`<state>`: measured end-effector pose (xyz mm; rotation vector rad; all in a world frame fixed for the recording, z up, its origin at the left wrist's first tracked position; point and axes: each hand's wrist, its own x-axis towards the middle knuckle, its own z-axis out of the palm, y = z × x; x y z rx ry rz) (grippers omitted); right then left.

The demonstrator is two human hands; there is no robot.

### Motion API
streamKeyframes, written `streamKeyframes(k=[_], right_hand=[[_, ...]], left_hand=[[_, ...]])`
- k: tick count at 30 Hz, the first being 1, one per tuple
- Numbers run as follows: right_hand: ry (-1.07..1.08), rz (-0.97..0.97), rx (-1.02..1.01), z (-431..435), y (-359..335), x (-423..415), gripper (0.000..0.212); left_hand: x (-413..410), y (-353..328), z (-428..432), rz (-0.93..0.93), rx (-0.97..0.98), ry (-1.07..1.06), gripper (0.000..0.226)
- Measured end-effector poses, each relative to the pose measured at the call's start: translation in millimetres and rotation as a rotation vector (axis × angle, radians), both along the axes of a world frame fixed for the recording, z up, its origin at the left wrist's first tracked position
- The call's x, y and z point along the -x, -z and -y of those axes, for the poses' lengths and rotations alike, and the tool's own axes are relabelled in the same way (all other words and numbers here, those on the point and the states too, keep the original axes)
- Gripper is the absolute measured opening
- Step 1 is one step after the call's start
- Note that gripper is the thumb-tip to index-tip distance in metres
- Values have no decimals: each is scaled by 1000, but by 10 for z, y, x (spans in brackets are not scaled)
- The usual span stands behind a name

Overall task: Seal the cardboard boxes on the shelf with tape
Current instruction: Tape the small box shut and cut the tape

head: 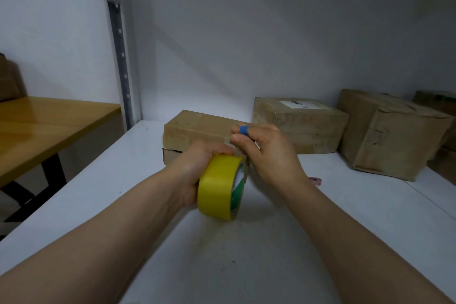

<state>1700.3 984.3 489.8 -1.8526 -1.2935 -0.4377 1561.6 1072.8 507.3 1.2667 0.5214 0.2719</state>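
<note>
Head camera looks down on both bare forearms reaching over a white shelf [118, 180]. Left hand [195, 168] has its fingers wrapped round a yellow tape roll [218, 187], holding it on edge just above the shelf. Right hand [267, 153], touching the roll's upper side, has thumb and forefinger pressed together on what looks like the loose tape end [228, 140]; a blue band [244, 130] circles one of its fingers. Directly beyond both hands, partly hidden by them, lies a flat cardboard box [197, 126] with a dark gap along its front. Beyond and to the right of the right hand sits a labelled cardboard box [298, 123], and further right a crumpled cardboard box [389, 133]. A small pink object [316, 181] lies just beside the right wrist. Well to the left of the left arm stands a wooden table [49, 126].
</note>
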Motion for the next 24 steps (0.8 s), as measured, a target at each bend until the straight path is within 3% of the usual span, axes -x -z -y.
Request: streamKeyframes(k=[3, 7, 10, 17, 20, 24], right_hand=[[6, -26, -14, -10, 18, -27, 25], [28, -9, 10, -28, 25, -43, 28], [11, 18, -32, -21, 40, -32, 29], [-19, -23, 12, 19, 116, -38, 44], [-76, -107, 72, 87, 108, -70, 52], [-141, -353, -16, 92, 76, -19, 38]], left_hand=[[-2, -19, 3, 4, -4, -5, 11], [34, -23, -7, -2, -34, 68, 48], [95, -35, -38, -14, -47, 102, 57], [251, -204, -261, 36, 54, 29, 8], [326, -200, -450, 47, 77, -37, 14], [354, -210, -481, 46, 119, -27, 10]])
